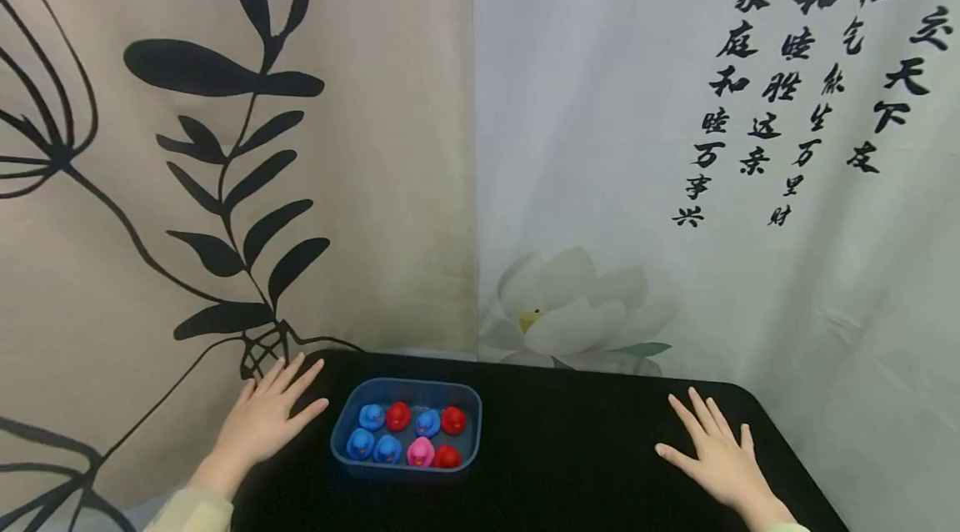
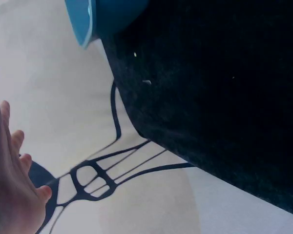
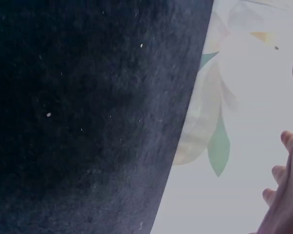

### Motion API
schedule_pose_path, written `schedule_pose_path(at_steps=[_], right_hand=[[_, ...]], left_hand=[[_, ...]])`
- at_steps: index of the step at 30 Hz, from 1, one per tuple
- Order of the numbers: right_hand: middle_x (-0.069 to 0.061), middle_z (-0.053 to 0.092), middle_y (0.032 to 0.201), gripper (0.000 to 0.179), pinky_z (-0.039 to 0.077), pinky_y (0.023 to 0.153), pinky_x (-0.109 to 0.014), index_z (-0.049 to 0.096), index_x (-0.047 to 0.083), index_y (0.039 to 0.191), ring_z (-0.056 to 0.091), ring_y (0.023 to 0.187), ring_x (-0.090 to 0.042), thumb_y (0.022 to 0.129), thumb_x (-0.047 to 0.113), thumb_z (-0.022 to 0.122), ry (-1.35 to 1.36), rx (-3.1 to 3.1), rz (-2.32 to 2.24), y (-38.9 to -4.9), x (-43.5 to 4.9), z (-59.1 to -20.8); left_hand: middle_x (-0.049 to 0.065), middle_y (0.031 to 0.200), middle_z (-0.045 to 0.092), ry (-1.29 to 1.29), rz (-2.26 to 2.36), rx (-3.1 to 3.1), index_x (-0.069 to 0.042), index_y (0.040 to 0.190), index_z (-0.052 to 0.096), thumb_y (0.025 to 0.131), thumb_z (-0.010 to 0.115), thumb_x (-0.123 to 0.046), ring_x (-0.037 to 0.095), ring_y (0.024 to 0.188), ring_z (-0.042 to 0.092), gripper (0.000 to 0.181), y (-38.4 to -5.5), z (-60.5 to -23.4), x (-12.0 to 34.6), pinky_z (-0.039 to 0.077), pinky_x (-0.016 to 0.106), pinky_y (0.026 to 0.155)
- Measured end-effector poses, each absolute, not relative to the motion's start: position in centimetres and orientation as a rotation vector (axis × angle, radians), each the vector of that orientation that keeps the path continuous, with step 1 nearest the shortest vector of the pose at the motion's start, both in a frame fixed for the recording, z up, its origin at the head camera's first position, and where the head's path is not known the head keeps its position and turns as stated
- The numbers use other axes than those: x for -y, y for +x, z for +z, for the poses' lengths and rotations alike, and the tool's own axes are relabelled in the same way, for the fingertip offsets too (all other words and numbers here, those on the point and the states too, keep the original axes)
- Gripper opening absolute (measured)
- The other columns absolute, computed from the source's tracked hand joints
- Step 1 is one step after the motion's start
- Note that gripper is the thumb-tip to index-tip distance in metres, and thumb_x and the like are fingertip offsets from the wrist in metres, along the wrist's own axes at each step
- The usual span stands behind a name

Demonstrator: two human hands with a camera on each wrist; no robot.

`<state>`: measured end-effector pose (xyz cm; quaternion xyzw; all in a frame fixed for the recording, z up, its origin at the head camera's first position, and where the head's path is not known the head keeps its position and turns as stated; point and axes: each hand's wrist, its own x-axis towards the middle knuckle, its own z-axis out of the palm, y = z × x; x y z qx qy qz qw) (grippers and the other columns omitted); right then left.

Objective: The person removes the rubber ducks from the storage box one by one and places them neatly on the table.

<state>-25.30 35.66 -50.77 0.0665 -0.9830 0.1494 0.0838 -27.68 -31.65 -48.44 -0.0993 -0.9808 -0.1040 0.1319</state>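
Observation:
A blue plastic tray (image 1: 406, 472) stands on the black table in the head view, left of the middle. Inside it sit small rubber ducks: several blue ones (image 1: 360, 444), three red ones (image 1: 447, 457) and one pink duck (image 1: 421, 452). My left hand (image 1: 262, 419) is held left of the tray, fingers straight and spread, holding nothing. Apart from it, the tray's corner (image 2: 117, 17) shows at the top of the left wrist view. Well to the right of the tray, my right hand (image 1: 716, 453) is spread the same way and holds nothing.
The black table (image 1: 570, 449) has rounded far corners. Behind it hangs a pale cloth (image 1: 577, 140) printed with dark leaves, a white lotus (image 1: 577, 298) and black writing. Small light specks (image 3: 49, 115) dot the tabletop in the right wrist view.

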Motion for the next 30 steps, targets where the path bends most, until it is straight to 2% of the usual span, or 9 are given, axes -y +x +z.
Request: schedule_pose_path(at_steps=[4, 10, 16, 22, 30], right_hand=[[-0.019, 0.007, 0.160, 0.088, -0.007, 0.090, -0.080, 0.018, 0.027, 0.156, 0.003, 0.143, -0.046, 0.087, 0.068, 0.052, 0.188, 2.913, 0.465, -23.8, -35.8, -50.9], [-0.015, 0.005, 0.161, 0.087, -0.007, 0.091, -0.080, 0.018, 0.030, 0.156, 0.001, 0.144, -0.042, 0.086, 0.068, 0.053, 0.227, 2.908, 0.468, -23.6, -35.2, -50.9], [-0.013, 0.005, 0.161, 0.085, -0.014, 0.094, -0.075, 0.021, 0.029, 0.155, 0.000, 0.145, -0.040, 0.087, 0.067, 0.053, 0.263, 2.890, 0.469, -24.0, -34.7, -50.6], [-0.015, 0.007, 0.161, 0.085, -0.009, 0.094, -0.078, 0.022, 0.027, 0.155, 0.002, 0.144, -0.043, 0.087, 0.067, 0.053, 0.269, 2.909, 0.467, -24.1, -34.9, -50.2], [-0.017, 0.009, 0.160, 0.085, -0.011, 0.094, -0.077, 0.024, 0.025, 0.155, 0.002, 0.144, -0.042, 0.087, 0.067, 0.053, 0.244, 2.893, 0.459, -23.9, -35.1, -49.4]], left_hand=[[0.016, 0.157, 0.023, -0.317, -0.311, 2.856, -0.032, 0.154, 0.025, 0.094, 0.041, -0.065, 0.046, 0.140, 0.017, 0.071, -26.9, -48.3, 30.8, 0.006, 0.072, 0.102], [0.017, 0.156, 0.025, -0.304, -0.308, 2.873, -0.031, 0.153, 0.028, 0.093, 0.041, -0.066, 0.047, 0.140, 0.018, 0.071, -26.4, -48.6, 30.4, 0.007, 0.073, 0.101], [0.018, 0.156, 0.024, -0.271, -0.307, 2.889, -0.032, 0.154, 0.026, 0.093, 0.039, -0.068, 0.047, 0.139, 0.018, 0.073, -25.8, -49.0, 30.9, 0.007, 0.073, 0.101], [0.020, 0.155, 0.024, -0.230, -0.313, 2.896, -0.029, 0.154, 0.026, 0.092, 0.039, -0.068, 0.048, 0.139, 0.018, 0.074, -25.4, -48.9, 31.5, 0.006, 0.072, 0.102], [0.019, 0.156, 0.024, -0.244, -0.325, 2.883, -0.029, 0.154, 0.026, 0.092, 0.040, -0.068, 0.048, 0.139, 0.017, 0.074, -26.1, -48.6, 31.1, 0.006, 0.073, 0.101]])
